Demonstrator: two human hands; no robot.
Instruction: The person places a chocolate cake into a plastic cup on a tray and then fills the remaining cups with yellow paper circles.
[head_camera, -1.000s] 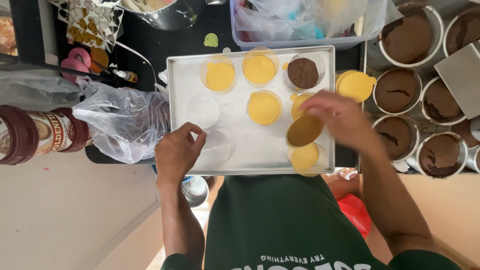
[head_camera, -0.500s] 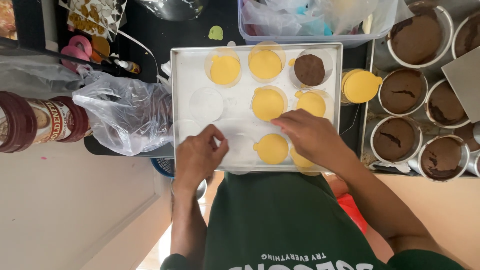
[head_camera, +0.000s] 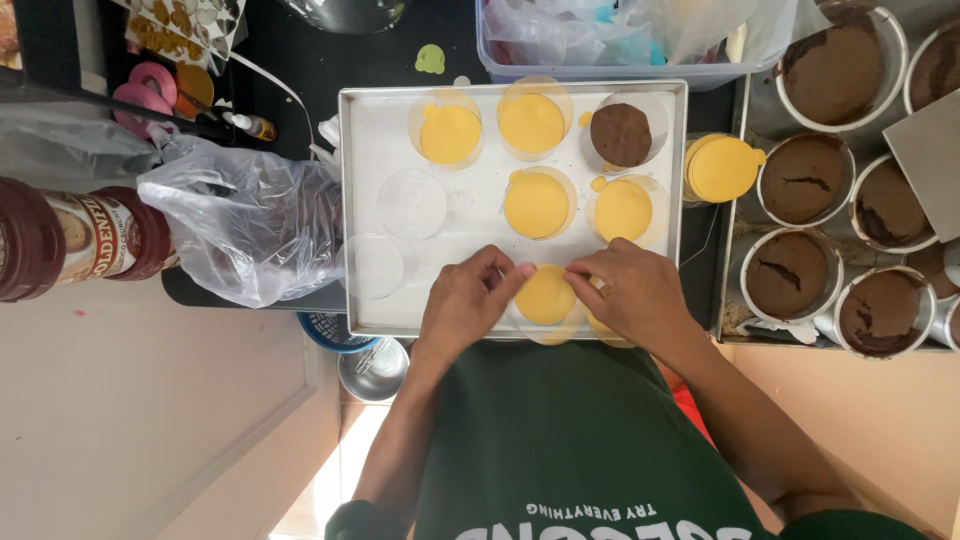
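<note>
Yellow round card (head_camera: 545, 295) in a clear cup: left hand (head_camera: 465, 300) and right hand (head_camera: 630, 290) fingers pinch its edges.

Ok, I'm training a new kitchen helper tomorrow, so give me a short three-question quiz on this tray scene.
1. True or false: both hands, the left hand and the right hand, touch the yellow disc at the near edge of the tray.
2. How many clear cups on the tray hold a brown cake round? A) one B) three C) five
3. On which side of the tray do the round pans of chocolate cake stand, as the person sees it?

Key: 1 true. 2 A. 3 the right side.
</note>
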